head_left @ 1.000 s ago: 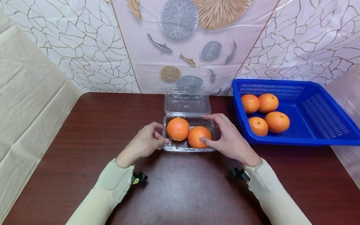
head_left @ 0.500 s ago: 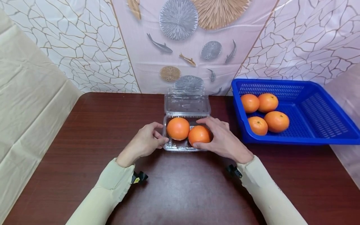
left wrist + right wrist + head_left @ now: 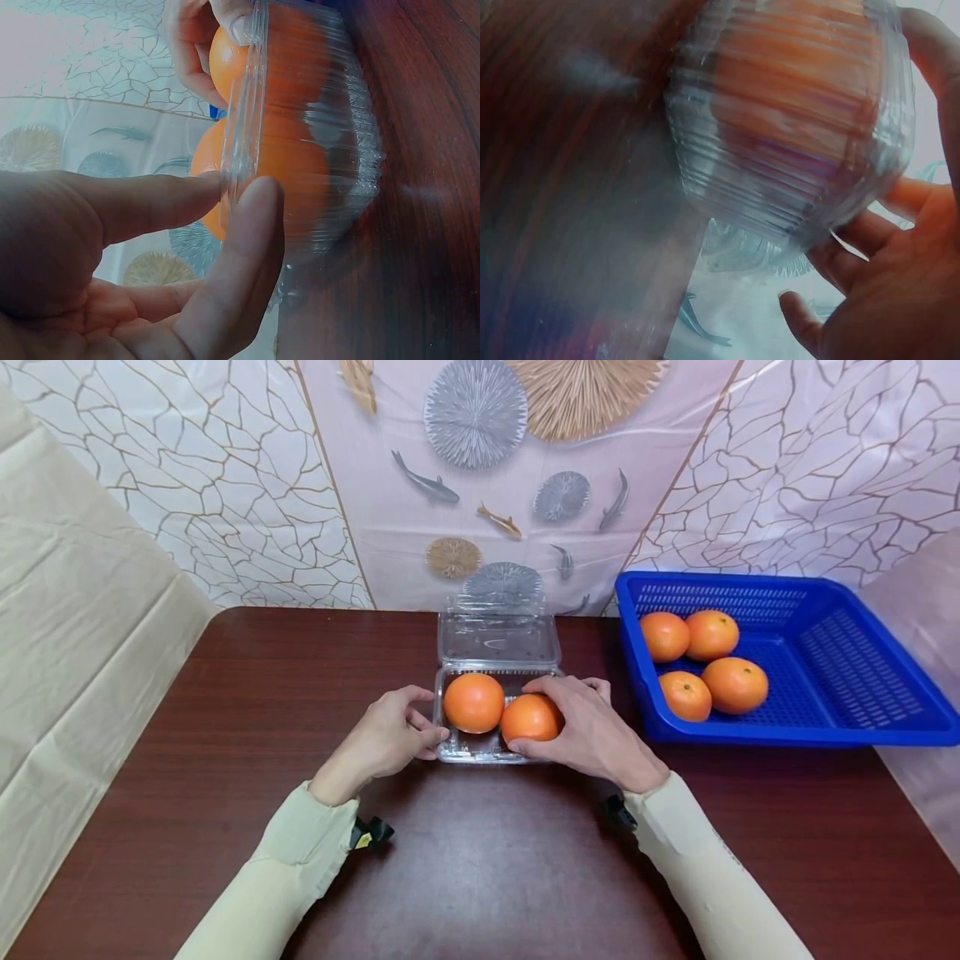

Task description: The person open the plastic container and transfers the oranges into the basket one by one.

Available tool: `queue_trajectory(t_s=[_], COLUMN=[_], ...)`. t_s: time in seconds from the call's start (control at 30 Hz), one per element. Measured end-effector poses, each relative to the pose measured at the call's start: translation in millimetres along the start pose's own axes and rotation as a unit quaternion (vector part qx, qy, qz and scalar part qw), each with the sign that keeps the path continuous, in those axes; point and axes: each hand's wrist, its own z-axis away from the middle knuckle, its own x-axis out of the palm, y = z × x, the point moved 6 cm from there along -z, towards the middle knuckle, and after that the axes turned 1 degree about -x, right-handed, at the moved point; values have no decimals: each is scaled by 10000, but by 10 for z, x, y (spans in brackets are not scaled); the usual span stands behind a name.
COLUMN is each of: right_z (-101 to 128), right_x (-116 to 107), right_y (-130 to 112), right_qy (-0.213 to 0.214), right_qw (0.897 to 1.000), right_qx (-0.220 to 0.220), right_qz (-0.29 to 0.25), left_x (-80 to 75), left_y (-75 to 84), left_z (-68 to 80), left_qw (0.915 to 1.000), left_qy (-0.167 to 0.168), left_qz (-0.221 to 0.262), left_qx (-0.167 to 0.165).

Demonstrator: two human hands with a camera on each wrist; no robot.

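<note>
Your left hand (image 3: 384, 742) pinches the near-left rim of the clear clamshell box (image 3: 497, 745) on the table (image 3: 480, 860), while your right hand (image 3: 592, 733) curls over the right orange (image 3: 529, 717), seating it beside the other orange (image 3: 473, 702). Looks like packing; next probably calls for letting go gently.

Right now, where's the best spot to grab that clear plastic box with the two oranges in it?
Probably by its two short side walls, one hand from each side. The clear box is open-topped with a thin rim, and its hinged lid blocks the far side.
</note>
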Motion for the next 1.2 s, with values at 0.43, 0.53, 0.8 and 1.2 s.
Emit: queue_trajectory(t_s=[0.43, 0.53, 0.8, 1.2], right_z=[25, 41, 27, 29], right_x=[-107, -156, -245, -391], right_y=[-33, -49, -150, -190], right_qy=[458, 516, 466, -80], right_qw=[9985, 9973, 9965, 9922], right_qx=[-59, -39, -273, -264], right_qz=[-310, -523, -644, -1217], left_x=[-5, -9, -29, 4], left_y=[-95, -159, -296, -322], left_z=[-39, -86, -153, -177], left_qw=[9958, 9868, 9619, 9472], left_qy=[-411, -699, -1226, -1447], left_qz=[803, 1445, 2409, 2818], left_qx=[-128, -206, -414, -489])
